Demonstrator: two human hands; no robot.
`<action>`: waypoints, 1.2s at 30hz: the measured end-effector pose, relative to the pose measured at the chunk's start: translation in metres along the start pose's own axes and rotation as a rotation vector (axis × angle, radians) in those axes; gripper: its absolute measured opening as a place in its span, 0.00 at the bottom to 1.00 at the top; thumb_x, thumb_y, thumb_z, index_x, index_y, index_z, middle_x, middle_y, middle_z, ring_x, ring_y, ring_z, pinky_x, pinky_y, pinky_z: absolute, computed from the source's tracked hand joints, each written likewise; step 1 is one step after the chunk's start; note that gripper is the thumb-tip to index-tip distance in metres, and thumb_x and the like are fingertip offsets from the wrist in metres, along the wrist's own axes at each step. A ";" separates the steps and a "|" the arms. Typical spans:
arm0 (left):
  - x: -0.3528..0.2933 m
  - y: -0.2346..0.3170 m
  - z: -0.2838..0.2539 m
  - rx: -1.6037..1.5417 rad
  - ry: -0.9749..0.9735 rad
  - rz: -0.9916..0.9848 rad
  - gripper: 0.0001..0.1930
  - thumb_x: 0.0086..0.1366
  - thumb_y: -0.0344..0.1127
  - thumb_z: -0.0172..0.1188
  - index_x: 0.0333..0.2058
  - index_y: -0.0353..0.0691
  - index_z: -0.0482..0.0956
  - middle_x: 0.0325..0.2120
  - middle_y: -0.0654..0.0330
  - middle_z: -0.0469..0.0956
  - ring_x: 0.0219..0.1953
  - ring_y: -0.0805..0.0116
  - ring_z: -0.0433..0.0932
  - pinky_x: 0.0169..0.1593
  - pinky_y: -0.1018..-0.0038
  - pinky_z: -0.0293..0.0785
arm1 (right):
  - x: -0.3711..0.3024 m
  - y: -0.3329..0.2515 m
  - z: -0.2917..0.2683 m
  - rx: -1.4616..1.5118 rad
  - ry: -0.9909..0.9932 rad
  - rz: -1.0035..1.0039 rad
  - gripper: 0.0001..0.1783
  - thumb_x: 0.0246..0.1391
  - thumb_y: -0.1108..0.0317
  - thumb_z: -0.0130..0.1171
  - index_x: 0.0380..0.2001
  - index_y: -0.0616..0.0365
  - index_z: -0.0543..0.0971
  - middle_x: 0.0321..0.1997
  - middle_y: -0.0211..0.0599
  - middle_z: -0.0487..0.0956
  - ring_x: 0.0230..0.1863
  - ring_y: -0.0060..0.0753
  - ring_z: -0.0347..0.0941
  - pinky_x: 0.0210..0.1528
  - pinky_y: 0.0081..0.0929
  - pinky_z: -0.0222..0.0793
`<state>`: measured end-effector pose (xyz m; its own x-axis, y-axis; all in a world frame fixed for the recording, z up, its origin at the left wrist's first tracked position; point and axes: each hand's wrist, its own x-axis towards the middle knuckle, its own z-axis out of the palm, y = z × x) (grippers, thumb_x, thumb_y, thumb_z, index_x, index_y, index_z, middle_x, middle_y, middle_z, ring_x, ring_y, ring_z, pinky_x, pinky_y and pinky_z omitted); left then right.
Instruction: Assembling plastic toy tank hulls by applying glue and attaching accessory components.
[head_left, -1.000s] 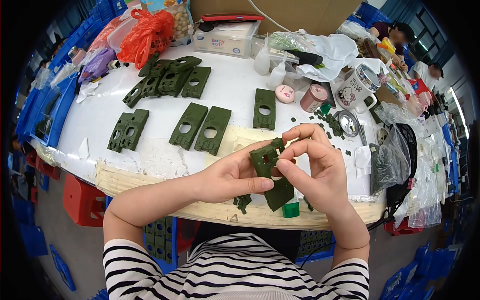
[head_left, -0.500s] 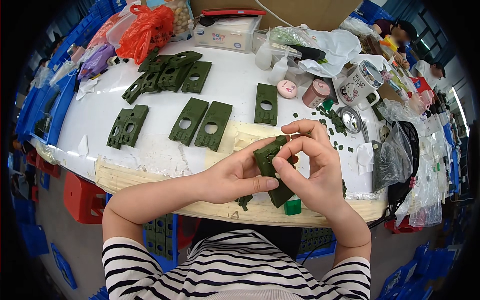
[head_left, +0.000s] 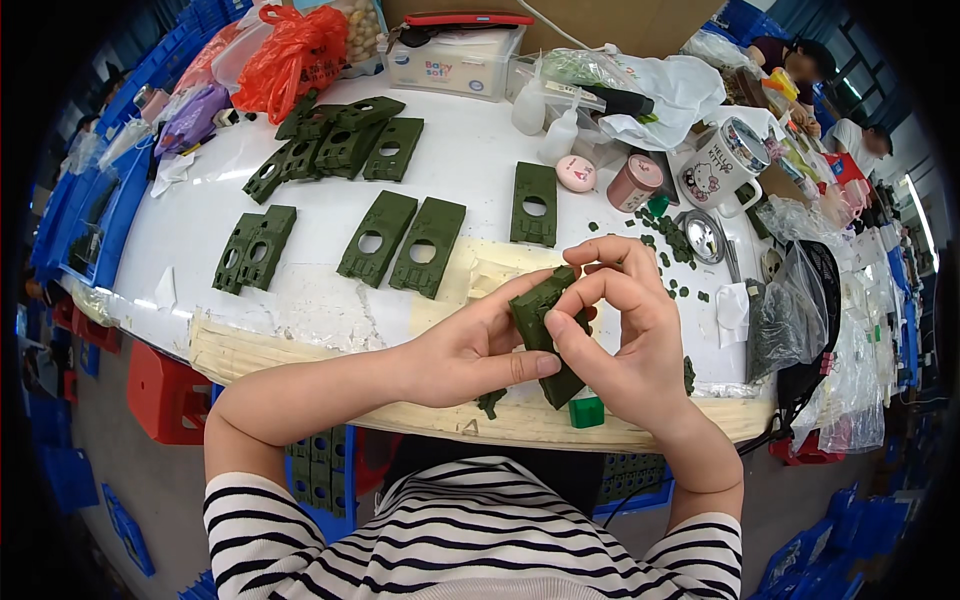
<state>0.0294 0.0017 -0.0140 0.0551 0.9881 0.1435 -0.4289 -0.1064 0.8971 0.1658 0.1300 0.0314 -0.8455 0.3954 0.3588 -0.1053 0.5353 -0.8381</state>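
Note:
A dark green plastic toy tank hull (head_left: 530, 312) is tilted between my hands above the table's near edge. My left hand (head_left: 455, 368) grips it from the left, its thumb lying across the hull's lower part. My right hand (head_left: 635, 350) has thumb and forefinger pinched against the hull's right side; any small part between them is hidden. Beyond my hands lies a single hull (head_left: 533, 184) with a round hole. Further left are two more hulls (head_left: 440, 222) side by side, an overlapping pair (head_left: 272, 222) and a pile (head_left: 350, 152). Small green pieces (head_left: 672, 240) are scattered at the right.
A small bright green box (head_left: 587, 412) sits at the near edge below my hands. A white mug (head_left: 715, 178), pink jar (head_left: 634, 184), squeeze bottles (head_left: 559, 136) and a plastic bag (head_left: 785, 325) stand or lie to the right. A red stool (head_left: 165, 395) is below left.
Both hands keep nearly the same place and grip. The held hull and my right fingertips have shifted only very slightly.

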 end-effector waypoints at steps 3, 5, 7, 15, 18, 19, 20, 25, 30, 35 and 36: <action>0.000 0.000 0.000 0.005 -0.006 0.014 0.36 0.67 0.27 0.54 0.67 0.35 0.42 0.59 0.57 0.59 0.63 0.69 0.58 0.64 0.70 0.58 | 0.000 0.000 0.000 -0.012 0.000 -0.009 0.04 0.45 0.75 0.64 0.25 0.60 0.78 0.48 0.40 0.70 0.51 0.31 0.64 0.48 0.25 0.61; 0.000 -0.002 -0.001 0.031 -0.012 0.028 0.37 0.67 0.25 0.52 0.68 0.37 0.40 0.60 0.53 0.58 0.64 0.66 0.59 0.64 0.67 0.58 | 0.001 0.000 -0.001 -0.033 -0.001 -0.025 0.04 0.45 0.75 0.64 0.25 0.60 0.78 0.48 0.40 0.70 0.51 0.31 0.64 0.48 0.25 0.61; -0.001 -0.003 -0.002 0.083 -0.017 0.041 0.38 0.67 0.20 0.49 0.69 0.41 0.37 0.63 0.45 0.57 0.65 0.58 0.59 0.65 0.62 0.60 | 0.001 0.000 0.000 -0.015 0.005 -0.016 0.04 0.45 0.75 0.64 0.25 0.60 0.77 0.47 0.40 0.70 0.50 0.31 0.64 0.48 0.24 0.61; -0.001 -0.001 -0.002 0.074 -0.010 0.003 0.38 0.67 0.20 0.50 0.69 0.39 0.38 0.62 0.47 0.59 0.64 0.59 0.61 0.64 0.63 0.62 | 0.000 0.000 0.000 -0.029 -0.007 -0.014 0.05 0.44 0.76 0.64 0.24 0.61 0.77 0.46 0.39 0.70 0.45 0.27 0.64 0.43 0.22 0.62; -0.002 0.000 -0.001 0.067 -0.006 -0.018 0.39 0.67 0.20 0.50 0.69 0.39 0.38 0.61 0.47 0.59 0.63 0.59 0.62 0.64 0.63 0.63 | 0.000 0.000 0.000 -0.040 -0.006 -0.022 0.05 0.43 0.76 0.64 0.23 0.60 0.76 0.45 0.39 0.70 0.44 0.27 0.64 0.42 0.21 0.62; -0.002 0.001 -0.001 0.063 -0.003 -0.023 0.39 0.66 0.20 0.50 0.69 0.40 0.38 0.61 0.48 0.60 0.63 0.59 0.62 0.63 0.63 0.63 | 0.000 0.000 0.000 -0.038 -0.005 -0.021 0.05 0.43 0.76 0.64 0.23 0.60 0.76 0.45 0.39 0.70 0.45 0.27 0.64 0.42 0.22 0.62; -0.002 0.001 -0.001 0.064 -0.005 -0.021 0.39 0.66 0.20 0.50 0.69 0.40 0.37 0.61 0.48 0.59 0.63 0.59 0.63 0.63 0.63 0.63 | 0.000 -0.001 0.001 -0.037 -0.005 -0.020 0.05 0.43 0.76 0.64 0.23 0.60 0.76 0.45 0.39 0.70 0.45 0.27 0.64 0.42 0.22 0.62; -0.002 0.002 0.000 0.073 -0.014 -0.020 0.39 0.67 0.19 0.49 0.69 0.41 0.37 0.61 0.47 0.59 0.63 0.59 0.62 0.63 0.62 0.64 | 0.000 0.000 0.001 -0.081 -0.005 -0.050 0.06 0.42 0.76 0.64 0.23 0.59 0.76 0.44 0.40 0.70 0.45 0.30 0.63 0.45 0.25 0.61; -0.002 0.003 -0.001 0.091 -0.030 -0.025 0.38 0.67 0.19 0.50 0.69 0.41 0.38 0.61 0.47 0.59 0.63 0.59 0.62 0.63 0.62 0.64 | 0.000 0.000 0.001 -0.108 -0.007 -0.071 0.06 0.42 0.76 0.64 0.23 0.59 0.75 0.44 0.41 0.70 0.47 0.32 0.63 0.49 0.26 0.60; -0.002 -0.001 -0.007 0.034 -0.078 -0.027 0.38 0.67 0.28 0.54 0.69 0.40 0.41 0.61 0.50 0.60 0.62 0.61 0.63 0.63 0.62 0.63 | 0.001 0.005 -0.005 0.009 0.047 -0.088 0.07 0.44 0.73 0.63 0.23 0.58 0.73 0.41 0.42 0.72 0.45 0.36 0.66 0.51 0.31 0.60; -0.003 0.003 -0.008 0.017 -0.080 -0.047 0.37 0.68 0.31 0.54 0.69 0.39 0.41 0.60 0.51 0.61 0.62 0.63 0.64 0.62 0.64 0.63 | 0.002 0.005 -0.008 0.031 0.053 -0.091 0.07 0.44 0.74 0.63 0.24 0.58 0.73 0.41 0.42 0.72 0.45 0.35 0.66 0.51 0.31 0.60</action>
<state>0.0211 -0.0007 -0.0152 0.1463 0.9802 0.1336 -0.4090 -0.0631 0.9104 0.1674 0.1394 0.0309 -0.8028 0.3861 0.4544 -0.1969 0.5477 -0.8132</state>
